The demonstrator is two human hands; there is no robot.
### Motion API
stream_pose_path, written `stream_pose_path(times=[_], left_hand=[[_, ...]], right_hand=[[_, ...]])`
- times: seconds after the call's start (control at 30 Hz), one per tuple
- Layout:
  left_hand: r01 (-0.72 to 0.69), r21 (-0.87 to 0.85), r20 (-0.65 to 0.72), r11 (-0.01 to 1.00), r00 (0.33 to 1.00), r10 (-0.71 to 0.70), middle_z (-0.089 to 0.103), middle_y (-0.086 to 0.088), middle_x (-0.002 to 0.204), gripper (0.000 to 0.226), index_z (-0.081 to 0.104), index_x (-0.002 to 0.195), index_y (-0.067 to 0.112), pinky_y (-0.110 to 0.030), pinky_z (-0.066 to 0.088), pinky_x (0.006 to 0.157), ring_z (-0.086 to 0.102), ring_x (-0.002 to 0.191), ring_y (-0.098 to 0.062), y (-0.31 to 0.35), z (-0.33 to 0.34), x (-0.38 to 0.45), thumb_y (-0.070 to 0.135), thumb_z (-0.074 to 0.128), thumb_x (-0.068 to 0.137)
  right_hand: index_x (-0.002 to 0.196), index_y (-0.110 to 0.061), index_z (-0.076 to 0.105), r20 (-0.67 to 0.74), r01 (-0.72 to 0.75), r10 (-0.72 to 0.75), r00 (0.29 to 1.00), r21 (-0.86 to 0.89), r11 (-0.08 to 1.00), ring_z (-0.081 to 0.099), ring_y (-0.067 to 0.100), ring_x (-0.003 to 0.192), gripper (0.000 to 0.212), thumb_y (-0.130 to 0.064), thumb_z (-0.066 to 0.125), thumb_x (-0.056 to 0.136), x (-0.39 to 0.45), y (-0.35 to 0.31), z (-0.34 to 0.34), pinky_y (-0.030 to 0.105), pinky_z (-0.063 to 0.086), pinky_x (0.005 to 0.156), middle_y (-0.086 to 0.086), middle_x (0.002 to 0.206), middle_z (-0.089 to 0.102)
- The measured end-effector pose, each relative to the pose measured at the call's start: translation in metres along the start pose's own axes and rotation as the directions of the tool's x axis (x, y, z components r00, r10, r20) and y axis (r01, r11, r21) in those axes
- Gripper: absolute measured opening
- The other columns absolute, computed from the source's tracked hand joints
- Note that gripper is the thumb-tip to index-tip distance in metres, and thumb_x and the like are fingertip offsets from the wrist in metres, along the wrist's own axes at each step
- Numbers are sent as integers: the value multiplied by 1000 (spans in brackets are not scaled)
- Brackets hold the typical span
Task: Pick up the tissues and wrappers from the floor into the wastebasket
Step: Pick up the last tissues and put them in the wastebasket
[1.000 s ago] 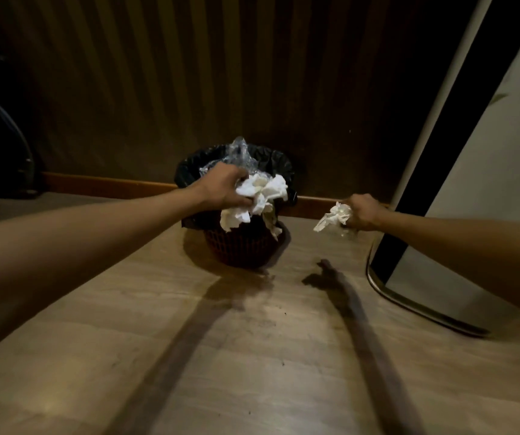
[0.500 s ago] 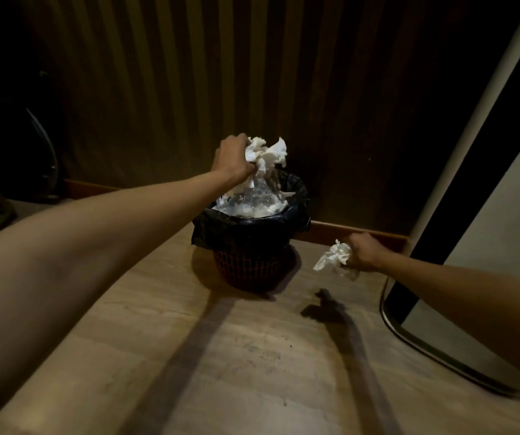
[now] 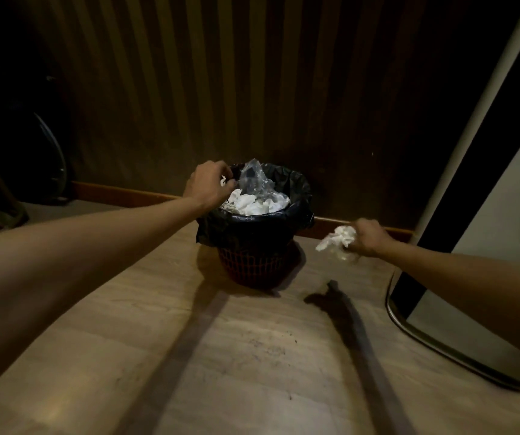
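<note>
On the wooden floor (image 3: 252,356), close to the striped wall (image 3: 221,89), stands a small red wastebasket (image 3: 254,265). A black bag (image 3: 252,226) lines it and folds down over its rim. White tissues (image 3: 254,205) are heaped inside, right up to the top. A clear wrapper (image 3: 254,180) pokes up behind them.

One arm reaches in from the left. Its left hand (image 3: 208,188) is over the near left edge of the wastebasket, with the fingers curled down. A bit of white tissue shows at the fingertips, touching the heap. I cannot tell if the hand grips it or only rests on it.

Over on the right, the right hand (image 3: 368,238) is closed around a crumpled tissue (image 3: 337,238). It holds the tissue in the air above the floor, just beside the wastebasket and apart from it.

Two long arm shadows lie across the floor. A tall panel with a metal edge (image 3: 409,331) leans at the far right.
</note>
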State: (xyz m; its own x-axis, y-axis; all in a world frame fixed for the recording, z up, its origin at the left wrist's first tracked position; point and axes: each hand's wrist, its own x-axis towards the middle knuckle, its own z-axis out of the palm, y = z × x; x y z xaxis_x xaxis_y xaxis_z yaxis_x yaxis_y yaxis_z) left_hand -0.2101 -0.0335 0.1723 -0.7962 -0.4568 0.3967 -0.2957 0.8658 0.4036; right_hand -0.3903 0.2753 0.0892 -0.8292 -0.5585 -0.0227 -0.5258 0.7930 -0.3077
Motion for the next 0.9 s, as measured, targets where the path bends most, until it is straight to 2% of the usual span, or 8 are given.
stream_pose_path(times=[0.17,0.27,0.4,0.47,0.53,0.6,0.73,0.9], left_hand=[[-7,160,52,987,999,-1,66,-9,106,25,64,106,16,-44,57,84,64,95,-28,-31,-12,-28,35,62,90],[11,224,66,974,997,-27,65,-10,106,25,62,105,17,-45,57,80,63,94,-29,-42,-17,-41,35,62,89],[-18,285,139,958,990,-22,64,-11,107,27,57,103,16,-45,56,78,63,95,-33,-50,-17,-57,39,59,89],[-50,306,170,951,986,-3,65,-11,107,27,55,104,17,-45,56,77,64,96,-34,-53,-18,-63,39,57,88],[-65,316,186,946,983,6,66,-10,107,27,55,104,18,-44,56,76,65,97,-35,-54,-20,-68,39,57,87],[-86,310,206,947,978,21,67,-9,105,25,56,101,19,-45,57,76,66,94,-33,-54,-21,-72,39,57,86],[-141,279,283,950,957,59,71,-5,97,20,60,94,23,-45,59,74,69,87,-30,-53,-20,-78,38,56,82],[-208,224,382,952,917,110,70,0,79,7,54,74,29,-41,60,65,68,71,-22,-59,-8,-82,35,53,76]], right_hand=[[86,-19,69,-221,80,-25,975,243,967,67,23,82,4,-21,71,85,11,-56,-34,35,51,62,6,88,70],[91,-18,70,-287,159,-63,956,322,933,63,15,75,4,-18,69,88,16,-102,-48,22,44,55,2,86,67],[95,-15,67,-297,218,-107,949,373,902,64,11,75,11,-7,64,89,30,-155,-49,19,42,50,3,89,67],[107,-14,67,-271,212,-112,956,376,902,68,21,90,21,-5,62,89,38,-176,-46,24,51,59,6,100,67],[134,-15,55,-191,196,-130,973,378,905,61,29,115,45,-11,66,90,44,-193,-47,38,57,87,10,127,60],[149,-20,39,-81,182,-164,983,361,915,43,34,138,67,-15,69,89,46,-204,-50,45,42,111,12,152,41],[150,-22,37,-16,113,-116,993,374,921,38,33,142,79,-4,74,82,49,-202,-54,42,38,115,11,157,35],[138,-13,52,-145,55,10,989,442,895,46,31,135,69,-3,80,75,44,-175,-58,43,40,114,13,144,49]])
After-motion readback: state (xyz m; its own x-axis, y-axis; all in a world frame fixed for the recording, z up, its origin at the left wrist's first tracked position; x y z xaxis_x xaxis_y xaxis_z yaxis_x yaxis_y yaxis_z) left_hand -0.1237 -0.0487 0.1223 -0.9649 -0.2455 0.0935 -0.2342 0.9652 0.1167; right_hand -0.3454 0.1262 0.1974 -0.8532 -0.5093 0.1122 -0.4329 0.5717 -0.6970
